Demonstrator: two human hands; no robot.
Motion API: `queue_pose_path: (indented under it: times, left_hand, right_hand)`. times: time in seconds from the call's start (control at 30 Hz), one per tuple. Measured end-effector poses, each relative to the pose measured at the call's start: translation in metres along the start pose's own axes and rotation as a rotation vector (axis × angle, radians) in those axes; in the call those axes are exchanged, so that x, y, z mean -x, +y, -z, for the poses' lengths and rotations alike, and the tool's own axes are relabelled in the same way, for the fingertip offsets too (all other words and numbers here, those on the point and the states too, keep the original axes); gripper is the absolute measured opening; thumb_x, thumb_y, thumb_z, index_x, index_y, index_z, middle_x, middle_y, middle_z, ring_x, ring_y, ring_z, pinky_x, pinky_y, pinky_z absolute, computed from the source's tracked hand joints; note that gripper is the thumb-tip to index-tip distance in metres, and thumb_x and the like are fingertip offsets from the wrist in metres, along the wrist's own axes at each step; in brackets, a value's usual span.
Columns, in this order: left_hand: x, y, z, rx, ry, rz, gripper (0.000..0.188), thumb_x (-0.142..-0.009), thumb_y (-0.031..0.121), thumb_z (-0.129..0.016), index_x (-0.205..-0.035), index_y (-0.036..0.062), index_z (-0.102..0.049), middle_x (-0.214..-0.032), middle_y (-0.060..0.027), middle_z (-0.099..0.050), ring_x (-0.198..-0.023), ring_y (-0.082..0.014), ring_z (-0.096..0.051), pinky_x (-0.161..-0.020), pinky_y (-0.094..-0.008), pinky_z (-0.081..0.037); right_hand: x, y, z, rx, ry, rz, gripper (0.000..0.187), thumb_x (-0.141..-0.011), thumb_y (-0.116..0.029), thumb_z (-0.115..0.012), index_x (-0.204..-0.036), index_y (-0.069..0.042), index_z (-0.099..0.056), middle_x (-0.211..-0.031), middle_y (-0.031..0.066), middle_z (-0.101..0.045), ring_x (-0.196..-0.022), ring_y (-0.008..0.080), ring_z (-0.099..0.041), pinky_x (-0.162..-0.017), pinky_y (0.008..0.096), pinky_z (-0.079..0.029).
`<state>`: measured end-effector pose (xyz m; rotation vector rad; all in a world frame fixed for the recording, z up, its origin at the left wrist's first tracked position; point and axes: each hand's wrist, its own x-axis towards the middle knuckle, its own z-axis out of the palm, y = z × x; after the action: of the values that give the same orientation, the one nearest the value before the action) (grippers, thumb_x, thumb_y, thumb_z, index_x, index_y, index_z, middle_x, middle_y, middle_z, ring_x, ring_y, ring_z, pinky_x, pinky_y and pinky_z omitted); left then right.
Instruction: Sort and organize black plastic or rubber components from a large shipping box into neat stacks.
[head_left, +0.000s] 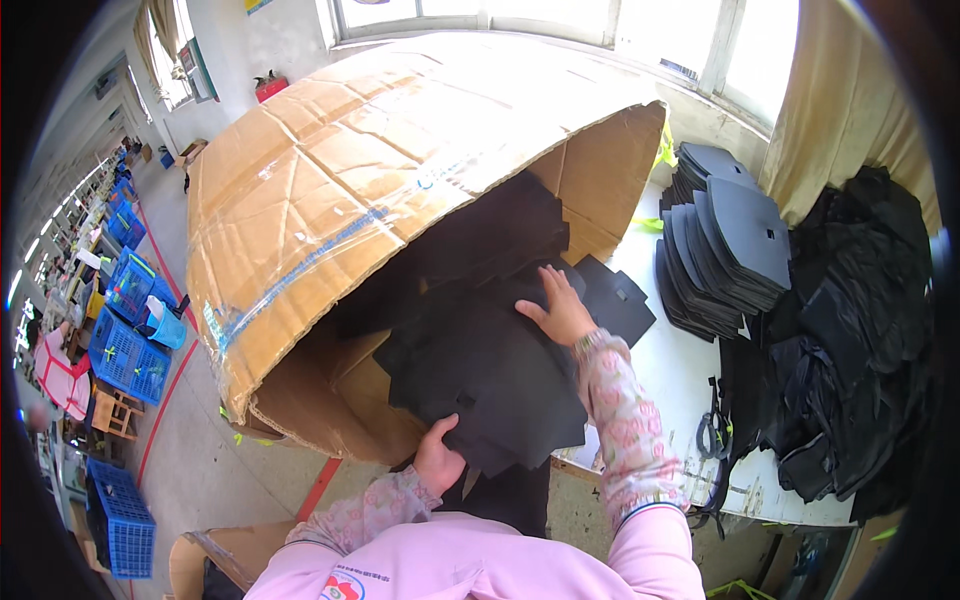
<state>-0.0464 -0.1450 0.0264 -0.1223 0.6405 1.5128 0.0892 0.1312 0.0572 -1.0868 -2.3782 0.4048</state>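
A stack of black flat panels (490, 370), with small slots cut in them, juts out of a large cardboard box (300, 190) lying on its side. My left hand (438, 460) grips the near edge of these panels, thumb on top and the other fingers hidden beneath. My right hand (560, 308) lies on their right side with thumb and fingers spread. More black panels (500, 225) fill the shaded inside of the box. Just beyond my right hand, another black panel (615, 298) rests on the white table (665, 400).
Neat stacks of dark grey panels (735, 240) stand on the table at the right. Beside them is a heap of black fabric (850, 340), with scissors (713, 435) near the front edge. Blue baskets (125, 360) line the floor at the left, where a person in pink (62, 370) sits.
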Motion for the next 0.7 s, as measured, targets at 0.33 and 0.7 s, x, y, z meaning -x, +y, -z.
queue_pose_path:
  times: [0.33,0.7]
  left_hand:
    - [-0.002,0.001,0.017,0.096,0.007,-0.021,0.042,-0.084,0.015,-0.061,-0.125,0.0061,-0.055,-0.13,-0.0091,-0.056,-0.124,-0.0282,-0.048,-0.11,-0.0455,-0.031]
    - [0.002,-0.001,0.025,0.162,-0.047,0.013,0.048,-0.082,0.011,-0.06,-0.128,0.0042,-0.05,-0.133,-0.0124,-0.052,-0.125,-0.0317,-0.046,-0.11,-0.0496,-0.031]
  right_hand:
    - [-0.014,-0.053,0.034,-0.245,-0.544,-0.098,0.077,-0.088,-0.067,-0.045,-0.103,0.006,-0.066,-0.101,0.025,-0.066,-0.102,0.0369,-0.062,-0.087,0.037,-0.048]
    - [0.019,-0.059,0.033,-0.698,-0.68,0.028,0.089,-0.069,-0.042,-0.081,-0.133,0.005,-0.042,-0.115,0.0224,-0.061,-0.114,0.0292,-0.057,-0.098,0.0335,-0.043]
